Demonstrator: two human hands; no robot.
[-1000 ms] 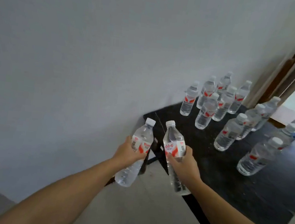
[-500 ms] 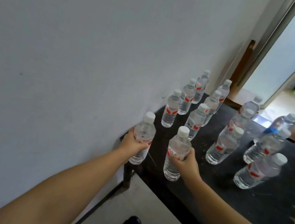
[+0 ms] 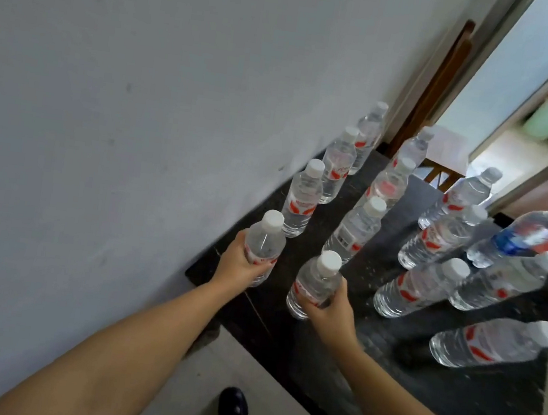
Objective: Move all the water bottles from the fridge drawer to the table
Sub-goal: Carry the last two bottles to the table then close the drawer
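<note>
Two water bottles are in hand at the near corner of the black table [image 3: 449, 401], one per hand. Left hand [image 3: 241, 265] is wrapped around the bottle by the wall [image 3: 264, 246], fingers closed on its labelled middle; that bottle stands upright at the table's wall-side edge. Its base is hidden behind the hand, so contact with the table cannot be confirmed. Right hand [image 3: 331, 309] is clamped on the second bottle [image 3: 315, 283], just beside the first and further in from the table's wall edge, base at or very near the table top. Beyond both, toward the table's far end and its right side, stands the row of bottles already delivered [image 3: 435, 234]. Assessment: the placing step is under way. Next move calls for seating both bases flat, then loosening both grips without knocking the neighbouring bottles.
</note>
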